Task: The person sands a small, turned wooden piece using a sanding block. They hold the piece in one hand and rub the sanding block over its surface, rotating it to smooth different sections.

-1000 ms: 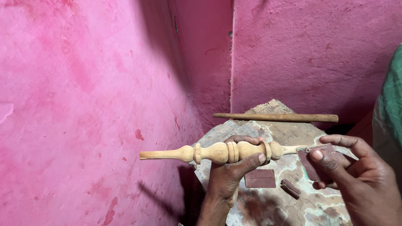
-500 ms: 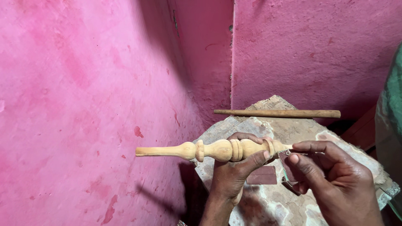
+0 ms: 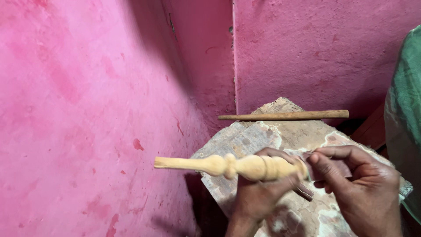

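left hand clenched round turned wooden spindle, lower centre | right hand pinching dark sandpaper scrap at its right end | risk: long unsupported tip may wobble, paper slipping off

Spindle juts left past the slab's left edge, over the gap by the wall. Stick lies across the slab's far edge, against the back wall. Cloth at the right.
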